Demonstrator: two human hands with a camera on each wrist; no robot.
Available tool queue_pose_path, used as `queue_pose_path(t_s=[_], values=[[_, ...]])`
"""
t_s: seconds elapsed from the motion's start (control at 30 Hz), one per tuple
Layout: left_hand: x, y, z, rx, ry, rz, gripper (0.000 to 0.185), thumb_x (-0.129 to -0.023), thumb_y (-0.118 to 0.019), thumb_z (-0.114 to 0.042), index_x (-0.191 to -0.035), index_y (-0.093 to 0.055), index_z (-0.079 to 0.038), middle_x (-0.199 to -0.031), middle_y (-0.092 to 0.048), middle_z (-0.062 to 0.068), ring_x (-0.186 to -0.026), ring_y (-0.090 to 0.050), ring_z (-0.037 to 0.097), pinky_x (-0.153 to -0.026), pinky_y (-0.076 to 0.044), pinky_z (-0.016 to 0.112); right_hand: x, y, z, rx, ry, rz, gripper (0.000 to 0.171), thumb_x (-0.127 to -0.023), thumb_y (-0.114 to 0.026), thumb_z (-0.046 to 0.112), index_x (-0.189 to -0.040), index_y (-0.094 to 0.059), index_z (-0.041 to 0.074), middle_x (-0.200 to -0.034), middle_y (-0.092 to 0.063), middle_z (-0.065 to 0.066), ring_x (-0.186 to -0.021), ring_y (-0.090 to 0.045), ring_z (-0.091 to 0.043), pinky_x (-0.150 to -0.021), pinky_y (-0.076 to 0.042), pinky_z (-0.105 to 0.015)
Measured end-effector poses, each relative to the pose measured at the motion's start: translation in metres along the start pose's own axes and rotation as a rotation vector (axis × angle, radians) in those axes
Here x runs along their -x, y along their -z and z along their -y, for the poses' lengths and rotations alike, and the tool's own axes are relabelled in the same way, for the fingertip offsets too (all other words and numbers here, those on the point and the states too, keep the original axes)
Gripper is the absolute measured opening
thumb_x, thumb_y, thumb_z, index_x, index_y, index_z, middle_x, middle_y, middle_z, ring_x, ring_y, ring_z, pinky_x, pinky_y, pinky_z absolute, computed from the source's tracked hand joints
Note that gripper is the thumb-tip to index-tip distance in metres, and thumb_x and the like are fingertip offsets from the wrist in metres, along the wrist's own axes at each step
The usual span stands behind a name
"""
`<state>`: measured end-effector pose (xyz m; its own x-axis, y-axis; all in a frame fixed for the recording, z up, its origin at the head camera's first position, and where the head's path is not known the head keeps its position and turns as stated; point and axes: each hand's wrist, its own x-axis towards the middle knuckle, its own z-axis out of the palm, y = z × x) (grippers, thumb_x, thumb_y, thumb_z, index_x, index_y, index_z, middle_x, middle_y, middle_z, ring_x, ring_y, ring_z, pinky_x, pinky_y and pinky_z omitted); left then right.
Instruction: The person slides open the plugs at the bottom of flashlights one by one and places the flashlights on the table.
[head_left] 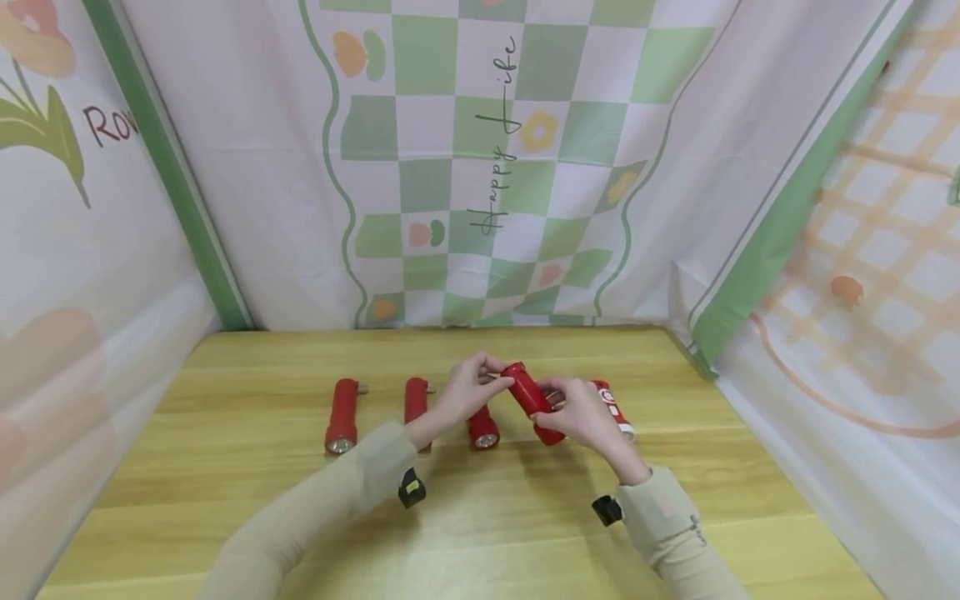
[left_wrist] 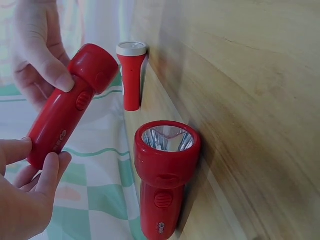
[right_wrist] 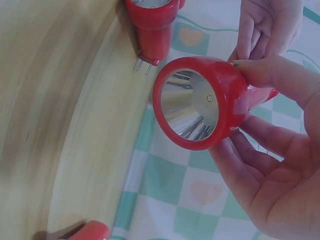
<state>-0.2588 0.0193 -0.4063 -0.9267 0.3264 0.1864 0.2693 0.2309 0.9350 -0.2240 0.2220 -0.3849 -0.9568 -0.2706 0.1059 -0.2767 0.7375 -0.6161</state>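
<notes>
Both hands hold a red flashlight (head_left: 529,395) over the table, tilted with its lamp head toward the lower right. My left hand (head_left: 467,388) pinches its tail end between thumb and fingers. Near the head, my right hand (head_left: 581,410) grips the body; in the left wrist view its thumb lies just behind the head, by the ribbed switch. The silver reflector of the held flashlight (right_wrist: 192,107) faces the right wrist camera. Another red flashlight (left_wrist: 162,200) lies just below the left hand, partly hidden by it in the head view. A red-and-white flashlight (head_left: 617,412) lies behind the right hand.
Two more red flashlights, one at the far left (head_left: 343,417) and one partly behind the left forearm (head_left: 416,400), lie on the wooden table (head_left: 480,533). Metal prongs stick out near their tails. Patterned curtains (head_left: 285,167) close in the table's back and sides.
</notes>
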Motion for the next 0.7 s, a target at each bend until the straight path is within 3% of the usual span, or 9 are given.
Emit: queue_pose_path(t_s=[0.7], values=[[0.0027,0.0008,-0.0026,0.019,0.000,-0.045,0.019,-0.093,-0.069,-0.013,-0.105,-0.063,0.001,-0.114,-0.071,0.019,-0.101,-0.071,0.032,-0.087,-0.061,0.034,0.0016,0.0035,0.0064,0.011,0.006,0.013,0.044,-0.080,-0.075,0.009,-0.121,-0.065,-0.006,-0.101,-0.074,-0.020,-0.086,-0.071,-0.025,-0.067,-0.062,-0.035]])
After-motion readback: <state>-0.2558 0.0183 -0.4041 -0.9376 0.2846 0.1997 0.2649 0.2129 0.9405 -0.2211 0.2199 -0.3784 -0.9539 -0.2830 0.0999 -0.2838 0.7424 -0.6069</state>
